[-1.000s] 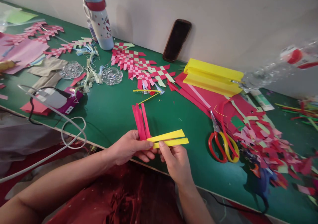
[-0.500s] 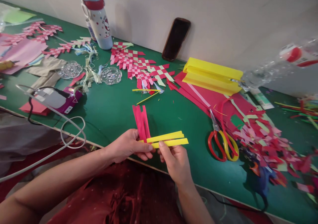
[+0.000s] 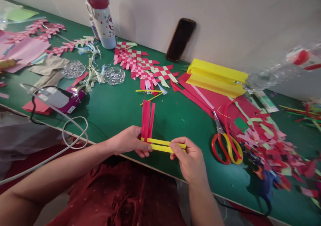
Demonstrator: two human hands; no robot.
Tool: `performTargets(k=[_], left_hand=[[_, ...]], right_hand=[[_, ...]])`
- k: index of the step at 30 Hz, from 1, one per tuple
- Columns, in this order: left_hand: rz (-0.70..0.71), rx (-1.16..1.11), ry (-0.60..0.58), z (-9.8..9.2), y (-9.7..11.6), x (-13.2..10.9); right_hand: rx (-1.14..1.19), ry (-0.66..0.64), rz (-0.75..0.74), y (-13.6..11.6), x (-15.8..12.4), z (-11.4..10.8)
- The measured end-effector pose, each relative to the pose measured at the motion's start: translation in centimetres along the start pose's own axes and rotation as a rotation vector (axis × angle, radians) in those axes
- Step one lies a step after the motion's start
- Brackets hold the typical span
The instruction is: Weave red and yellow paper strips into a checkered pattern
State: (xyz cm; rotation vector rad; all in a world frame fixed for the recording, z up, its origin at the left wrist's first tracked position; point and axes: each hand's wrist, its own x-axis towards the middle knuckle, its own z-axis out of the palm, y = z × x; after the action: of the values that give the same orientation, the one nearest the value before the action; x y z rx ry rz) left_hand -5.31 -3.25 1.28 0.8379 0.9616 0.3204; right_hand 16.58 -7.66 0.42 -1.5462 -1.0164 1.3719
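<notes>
My left hand point(image 3: 132, 141) pinches the corner where red paper strips point(image 3: 146, 120) cross yellow paper strips point(image 3: 160, 148), just above the table's front edge. The red strips point up and away from me; the yellow ones run to the right. At their right ends, my right hand point(image 3: 187, 155) closes thumb and fingers on the yellow strips. How the strips interlace under my left fingers is hidden. Beyond the hands, short yellow slivers point(image 3: 149, 91) lie by a pile of woven red, pink and pale green paper pieces point(image 3: 136, 62).
Scissors point(image 3: 222, 139) with red and yellow handles lie right of my hands, beside a heap of paper scraps point(image 3: 271, 142). Folded yellow paper point(image 3: 217, 77), a leaning phone point(image 3: 181, 39) and a bottle point(image 3: 101, 22) stand behind. A white cable point(image 3: 82, 132) loops at the left edge.
My right hand has slid right along the yellow strips to their ends, and the two now lie nearly parallel. The red strips stand more upright. My left hand keeps its pinch.
</notes>
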Motion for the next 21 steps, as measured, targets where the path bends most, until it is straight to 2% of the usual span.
performTargets(k=[4, 8, 11, 13, 14, 15, 18, 19, 21], left_hand=[[0.011, 0.06, -0.009, -0.6, 0.2, 0.4], [0.021, 0.156, 0.015, -2.4, 0.3, -0.3], [0.079, 0.319, 0.201, -3.8, -0.2, -1.8], [0.294, 0.689, 0.437, -4.0, -1.2, -2.7], [0.42, 0.847, 0.503, -3.8, -1.9, -3.1], [0.539, 0.967, 0.51, -3.5, -2.7, -3.3], [0.811, 1.176, 0.359, -2.4, -5.0, -3.6], [0.847, 1.217, 0.324, -2.2, -5.6, -3.5], [0.833, 1.245, 0.287, -1.9, -6.5, -3.5]], right_hand=[[-0.21, 0.02, -0.021, -1.1, -0.2, 0.1], [-0.336, 0.057, -0.056, -1.5, 0.0, 0.5], [-0.418, 0.057, -0.054, -1.2, 0.0, 0.5], [-0.475, 0.055, -0.058, -0.8, 0.0, 0.5], [-0.5, 0.053, -0.062, -0.7, -0.1, 0.4], [-0.523, 0.05, -0.066, -0.5, -0.1, 0.4], [-0.581, 0.037, -0.082, -0.1, -0.1, 0.5], [-0.602, 0.036, -0.095, 0.0, -0.1, 0.6], [-0.662, 0.036, -0.153, 0.2, -0.1, 0.6]])
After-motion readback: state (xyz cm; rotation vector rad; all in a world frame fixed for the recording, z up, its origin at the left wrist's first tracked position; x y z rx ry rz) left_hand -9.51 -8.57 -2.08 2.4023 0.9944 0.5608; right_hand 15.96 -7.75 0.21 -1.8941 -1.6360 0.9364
